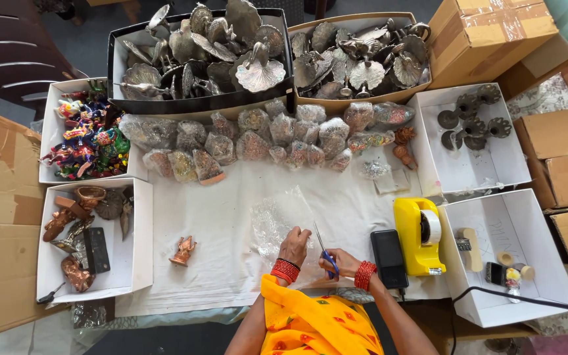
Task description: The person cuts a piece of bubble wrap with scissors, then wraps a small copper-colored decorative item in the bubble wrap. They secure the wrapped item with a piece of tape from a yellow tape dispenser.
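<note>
Your right hand (342, 261) is closed around the blue handles of a pair of scissors (324, 250), blades pointing up the frame. Your left hand (294, 244) lies flat, fingers together, pressing down a sheet of clear plastic wrap (276, 220) on the white cloth (231, 217) at lower centre. The blades sit at the sheet's right edge, so I judge the cut is only underway.

Much looks done already: a row of plastic-wrapped pieces (258, 141) runs across the middle of the frame, below the 2 boxes of silvery metal peacock figures (258, 69) at the top. What seems left: 1 small copper-coloured figurine (183, 250) stands bare on the cloth at lower left of centre, well apart from your hands, and more unwrapped copper pieces sit in the white box (136, 263) at lower left. The yellow tape dispenser (418, 236) waits just right of your right hand, beside a black device (388, 258). Brightly painted figures (87, 138) fill the white box at left.
</note>
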